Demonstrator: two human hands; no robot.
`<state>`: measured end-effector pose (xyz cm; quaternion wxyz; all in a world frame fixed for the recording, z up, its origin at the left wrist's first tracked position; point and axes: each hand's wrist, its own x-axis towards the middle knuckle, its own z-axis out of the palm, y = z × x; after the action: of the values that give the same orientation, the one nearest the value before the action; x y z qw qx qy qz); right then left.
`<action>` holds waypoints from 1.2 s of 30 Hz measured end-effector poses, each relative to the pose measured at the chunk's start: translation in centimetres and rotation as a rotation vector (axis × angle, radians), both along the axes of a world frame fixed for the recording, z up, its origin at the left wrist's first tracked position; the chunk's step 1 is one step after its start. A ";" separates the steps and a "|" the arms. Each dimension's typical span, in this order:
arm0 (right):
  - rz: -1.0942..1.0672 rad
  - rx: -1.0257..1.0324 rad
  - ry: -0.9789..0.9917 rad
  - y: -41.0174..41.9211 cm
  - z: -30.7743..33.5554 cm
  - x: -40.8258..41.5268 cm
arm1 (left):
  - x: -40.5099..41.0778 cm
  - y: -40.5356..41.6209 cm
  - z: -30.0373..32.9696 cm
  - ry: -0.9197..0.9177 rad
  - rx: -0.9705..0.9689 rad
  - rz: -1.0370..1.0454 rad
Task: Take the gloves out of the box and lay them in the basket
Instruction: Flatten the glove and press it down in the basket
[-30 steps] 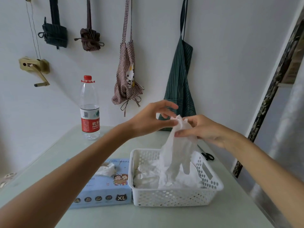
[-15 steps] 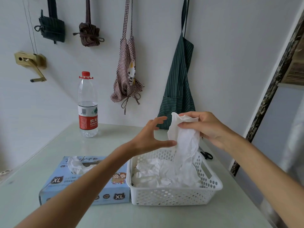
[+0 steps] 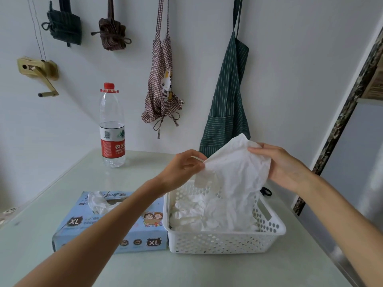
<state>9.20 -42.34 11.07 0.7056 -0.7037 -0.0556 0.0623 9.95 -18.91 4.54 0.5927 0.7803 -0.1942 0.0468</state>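
Observation:
A thin white glove [image 3: 238,170] hangs spread over the white perforated basket [image 3: 226,242], its lower end reaching down into it. My left hand [image 3: 182,170] pinches the glove's left edge. My right hand [image 3: 286,166] grips its upper right edge. Several crumpled white gloves [image 3: 199,214] lie inside the basket. Left of the basket, touching it, lies the light blue glove box [image 3: 132,237] marked XL, with another glove [image 3: 99,204] sticking out of its top slot. My left forearm crosses over the box.
A water bottle [image 3: 112,129] with a red cap stands at the back left of the pale table [image 3: 145,270]. Black scissors [image 3: 266,191] lie behind the basket. Aprons [image 3: 226,96] and cloth bundles hang on the wall. The table's right edge runs close to the basket.
My left hand, which had let go of the glove, now pinches its left edge again. Both hands have pulled the glove wider and moved it lower toward the basket.

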 end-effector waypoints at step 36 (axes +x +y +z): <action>0.059 -1.489 -0.213 -1.9 -12.1 2.0 | 4.7 -2.9 -4.2 -0.490 1.070 0.142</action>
<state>11.25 -44.23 -1.08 0.0323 -0.9952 -0.0858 0.0339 14.68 -21.85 0.39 0.0501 0.9482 -0.2696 0.1607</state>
